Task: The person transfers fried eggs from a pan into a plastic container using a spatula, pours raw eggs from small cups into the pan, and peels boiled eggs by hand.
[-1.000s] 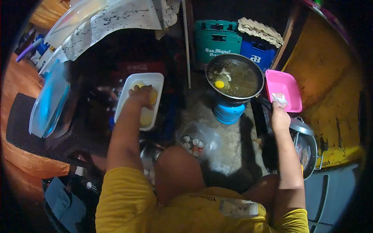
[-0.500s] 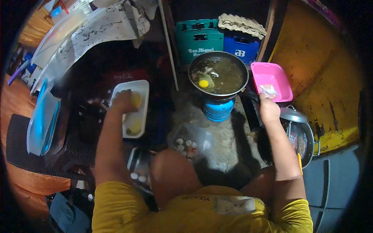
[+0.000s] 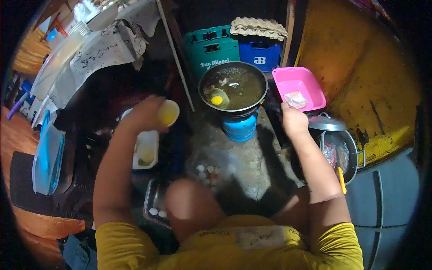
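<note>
My left hand (image 3: 150,113) is wrapped round a small pale cup (image 3: 176,107), tilted with its mouth toward me, with yellow liquid inside. Below that hand is a white tray (image 3: 154,155) with some yellowish stuff in it. In front of me stands a frying pan (image 3: 265,83) of oil, an egg with a whole yolk (image 3: 217,100) at its near left side. My right hand (image 3: 294,121) is closed at the pan's lower right, in line with its dark handle; the fingers are partly hidden. Just beyond that hand lies a pink basin (image 3: 312,92) holding a crumpled whitish item (image 3: 295,100).
A blue gas canister stove (image 3: 240,128) supports the pan. Behind are green (image 3: 211,49) and blue crates (image 3: 259,56) with egg cartons (image 3: 258,29). A lidded pot (image 3: 353,155) stands right; a clear container with eggs (image 3: 155,211) and bagged eggshells (image 3: 209,171) lie near my knee.
My left hand has lifted the cup up from the white tray and toward the pan. The right hand keeps its place by the handle. The whole view has shifted slightly.
</note>
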`<action>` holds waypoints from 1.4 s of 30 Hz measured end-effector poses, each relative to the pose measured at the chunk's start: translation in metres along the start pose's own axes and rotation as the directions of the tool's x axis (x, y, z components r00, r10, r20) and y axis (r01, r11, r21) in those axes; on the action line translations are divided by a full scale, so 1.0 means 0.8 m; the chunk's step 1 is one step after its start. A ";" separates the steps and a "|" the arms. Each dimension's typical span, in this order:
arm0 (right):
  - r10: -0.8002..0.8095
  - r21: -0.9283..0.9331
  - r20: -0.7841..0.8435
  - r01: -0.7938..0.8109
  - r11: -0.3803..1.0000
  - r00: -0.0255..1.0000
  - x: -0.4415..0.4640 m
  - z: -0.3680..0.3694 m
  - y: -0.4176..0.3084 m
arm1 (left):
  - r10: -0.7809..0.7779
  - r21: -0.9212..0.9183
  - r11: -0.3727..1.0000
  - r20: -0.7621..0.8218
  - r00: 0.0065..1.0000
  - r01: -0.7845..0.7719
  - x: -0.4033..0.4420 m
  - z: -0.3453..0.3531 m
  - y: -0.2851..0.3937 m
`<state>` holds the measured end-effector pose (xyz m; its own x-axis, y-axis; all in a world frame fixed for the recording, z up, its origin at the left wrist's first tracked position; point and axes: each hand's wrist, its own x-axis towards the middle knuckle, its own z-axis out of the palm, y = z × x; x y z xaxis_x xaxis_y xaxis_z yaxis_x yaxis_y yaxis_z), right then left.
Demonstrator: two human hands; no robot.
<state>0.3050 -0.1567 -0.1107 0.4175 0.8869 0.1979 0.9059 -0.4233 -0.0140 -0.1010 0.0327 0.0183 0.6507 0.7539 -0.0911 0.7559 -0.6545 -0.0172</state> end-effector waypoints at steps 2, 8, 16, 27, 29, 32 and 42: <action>0.005 0.011 0.019 -0.005 1.000 1.000 0.001 -0.001 0.000 | 0.088 -0.050 0.995 -0.017 0.996 -0.089 0.029 -0.007 0.029; 0.002 0.046 0.024 -0.003 0.999 1.000 0.003 0.003 0.004 | 0.240 -0.036 0.969 -0.075 0.968 -0.244 0.129 -0.010 0.126; -0.014 0.050 0.014 0.013 0.999 1.000 0.005 0.007 0.007 | 0.092 0.055 0.994 0.008 0.996 -0.093 0.209 -0.009 0.212; 0.015 0.103 0.107 -0.026 0.994 0.994 0.002 -0.008 0.005 | -0.047 0.228 0.973 0.037 0.998 0.037 0.242 -0.001 0.273; 0.000 0.108 0.099 -0.011 0.994 0.995 0.003 -0.007 0.005 | -0.045 0.297 0.954 0.018 0.999 0.037 0.243 -0.001 0.279; 0.017 0.105 0.073 -0.025 0.994 0.997 0.003 -0.008 0.004 | -0.055 0.348 0.936 0.012 0.998 0.047 0.241 -0.007 0.291; -0.011 0.105 0.034 0.008 0.994 0.999 0.003 0.000 0.006 | 0.178 0.521 0.853 -0.258 0.950 -0.018 0.249 0.011 0.292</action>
<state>0.3105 -0.1566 -0.1102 0.4093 0.8974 0.1648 0.9116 -0.3946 -0.1151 0.2047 0.0291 -0.0130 0.7711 0.6144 0.1669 0.5951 -0.6024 -0.5319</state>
